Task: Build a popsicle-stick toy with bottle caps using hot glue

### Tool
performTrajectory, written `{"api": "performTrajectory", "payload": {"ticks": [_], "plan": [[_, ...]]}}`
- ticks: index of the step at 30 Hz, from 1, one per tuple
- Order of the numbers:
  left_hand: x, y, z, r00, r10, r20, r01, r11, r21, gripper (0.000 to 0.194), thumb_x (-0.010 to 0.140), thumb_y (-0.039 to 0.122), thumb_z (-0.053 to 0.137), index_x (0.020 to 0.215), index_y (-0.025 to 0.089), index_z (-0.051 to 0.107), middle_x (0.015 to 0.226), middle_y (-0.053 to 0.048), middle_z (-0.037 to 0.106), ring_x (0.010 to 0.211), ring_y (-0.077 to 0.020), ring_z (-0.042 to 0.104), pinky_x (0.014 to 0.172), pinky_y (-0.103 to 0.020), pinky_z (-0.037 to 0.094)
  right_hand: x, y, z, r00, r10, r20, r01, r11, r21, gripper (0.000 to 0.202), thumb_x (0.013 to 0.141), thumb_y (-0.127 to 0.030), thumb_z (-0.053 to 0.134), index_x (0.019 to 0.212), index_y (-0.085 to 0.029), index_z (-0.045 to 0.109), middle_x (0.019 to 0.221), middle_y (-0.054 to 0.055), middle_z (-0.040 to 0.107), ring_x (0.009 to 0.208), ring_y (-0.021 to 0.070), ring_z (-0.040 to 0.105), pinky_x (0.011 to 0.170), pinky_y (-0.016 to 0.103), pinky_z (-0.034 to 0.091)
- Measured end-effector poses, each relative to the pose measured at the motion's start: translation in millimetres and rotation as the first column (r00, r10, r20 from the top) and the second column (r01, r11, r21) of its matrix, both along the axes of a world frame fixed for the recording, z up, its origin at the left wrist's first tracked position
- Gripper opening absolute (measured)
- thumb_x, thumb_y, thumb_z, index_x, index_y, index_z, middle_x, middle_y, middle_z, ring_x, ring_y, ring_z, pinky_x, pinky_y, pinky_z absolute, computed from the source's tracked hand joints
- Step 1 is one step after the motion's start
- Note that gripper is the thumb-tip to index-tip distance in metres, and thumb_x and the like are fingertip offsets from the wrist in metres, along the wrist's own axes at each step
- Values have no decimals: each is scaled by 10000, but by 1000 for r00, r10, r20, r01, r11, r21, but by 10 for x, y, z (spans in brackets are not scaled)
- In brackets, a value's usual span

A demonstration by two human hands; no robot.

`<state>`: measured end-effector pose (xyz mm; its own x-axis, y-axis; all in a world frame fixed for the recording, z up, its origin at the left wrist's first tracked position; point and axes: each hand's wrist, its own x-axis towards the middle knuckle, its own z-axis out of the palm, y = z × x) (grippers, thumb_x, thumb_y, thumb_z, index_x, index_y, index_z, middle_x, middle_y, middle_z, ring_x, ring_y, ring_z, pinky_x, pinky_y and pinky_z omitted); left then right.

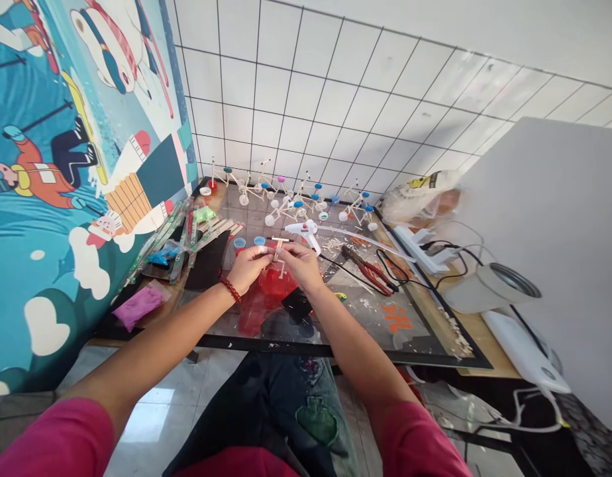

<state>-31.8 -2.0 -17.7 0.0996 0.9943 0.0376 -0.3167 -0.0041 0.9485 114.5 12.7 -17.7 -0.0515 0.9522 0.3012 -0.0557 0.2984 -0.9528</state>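
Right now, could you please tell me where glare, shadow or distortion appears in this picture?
In the head view: bright glare on the floor at lower left; a softer sheen and shadows on the tiled wall, towards the right; wide-angle stretching, with leaning tile lines; the wooden piece between left hand and right hand is too small for fine detail.

One wide view looks from the wearer's head, above the near side of the black-edged glass worktop point(296, 346), facing forward and steeply down. The bare left hand point(249, 266) and bare right hand point(302, 265) sit mid-frame, an arm's reach off; the white square-tiled wall point(316, 86) stands beyond the worktop, the dark-blue trousers point(241, 411) below it.
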Motion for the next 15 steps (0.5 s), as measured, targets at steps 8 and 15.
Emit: {"api": "performTrajectory", "payload": {"ticks": [8, 15], "plan": [[1, -43, 38, 999, -29, -32, 30, 999, 12, 332, 540, 335, 877, 778, 138, 754, 716, -21, 707, 669, -139, 597, 683, -273, 460, 7, -4, 18, 999, 4, -50, -5, 1000, -17, 189, 689, -416, 775, 700, -231, 735, 736, -1, 690, 714, 173, 613, 731, 332, 494], [-22, -3, 11, 999, 11, -40, -9, 999, 41, 354, 522, 351, 899, 772, 142, 761, 699, -19, 703, 707, -151, 606, 713, -281, 456, -11, -28, 40, 1000, 14, -19, -13, 999, 32, 163, 690, -402, 793, 756, -255, 772, 821, 16, 722, 796, 192, 639, 780, 343, 504]]}}
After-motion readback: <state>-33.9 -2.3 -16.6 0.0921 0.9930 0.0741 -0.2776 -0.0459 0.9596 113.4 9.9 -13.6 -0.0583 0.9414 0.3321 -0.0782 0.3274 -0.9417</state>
